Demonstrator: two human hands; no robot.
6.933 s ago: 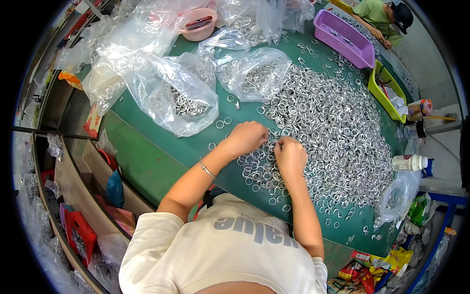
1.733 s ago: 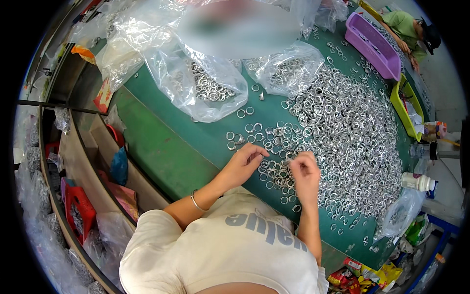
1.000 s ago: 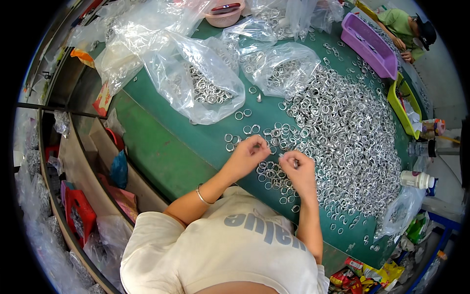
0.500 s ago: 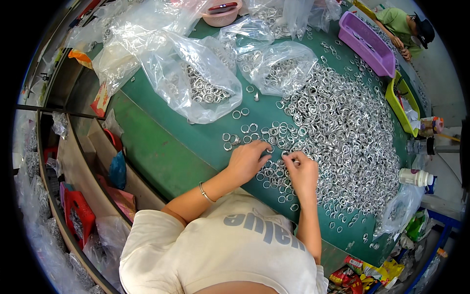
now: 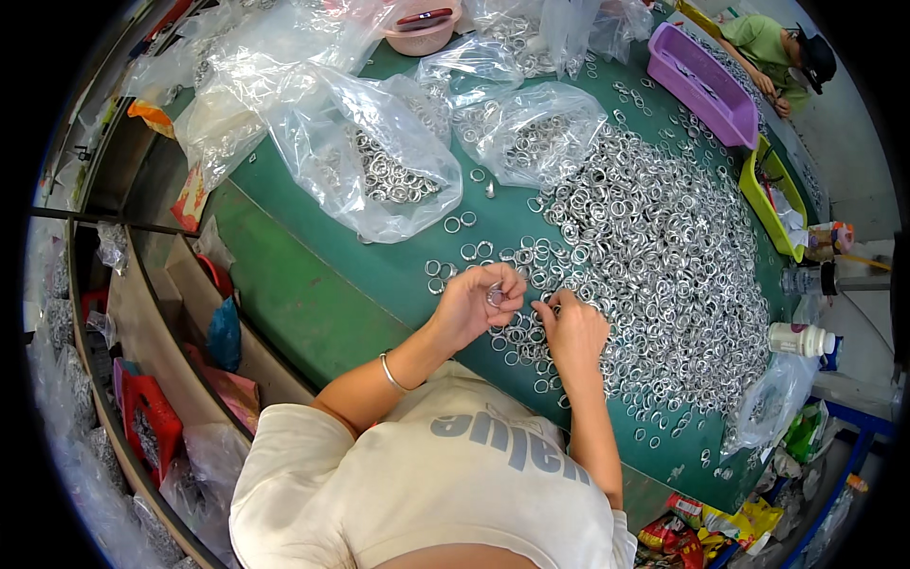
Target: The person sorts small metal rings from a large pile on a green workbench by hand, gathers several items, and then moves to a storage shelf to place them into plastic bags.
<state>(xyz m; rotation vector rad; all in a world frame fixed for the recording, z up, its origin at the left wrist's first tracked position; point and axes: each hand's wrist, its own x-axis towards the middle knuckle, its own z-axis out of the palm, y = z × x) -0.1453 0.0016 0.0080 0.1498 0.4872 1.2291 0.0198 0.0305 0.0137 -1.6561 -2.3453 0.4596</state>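
My left hand point(image 5: 474, 305) is raised a little over the near side of the table, palm partly turned up. Its curled fingers hold a silver ring point(image 5: 495, 295). Close on its right, my right hand point(image 5: 577, 332) reaches down at the left edge of a big heap of silver rings point(image 5: 673, 256). The thumb and fingers there are drawn together among the rings; whatever is between them is too small to make out. Several loose rings point(image 5: 461, 222) lie on the green tabletop point(image 5: 322, 251) beyond my left hand.
Clear plastic bags of rings point(image 5: 393, 180) lie at the far side, with a pink basin point(image 5: 422, 38) behind. A purple basket point(image 5: 701, 85), a yellow-green basket point(image 5: 773, 199) and a white bottle point(image 5: 801, 339) line the right. A person in green point(image 5: 763, 47) sits at far right.
My left hand has lifted off the tabletop and turned its palm up, with a ring now showing in its fingers. My right hand has shifted slightly left and turned its back upward.
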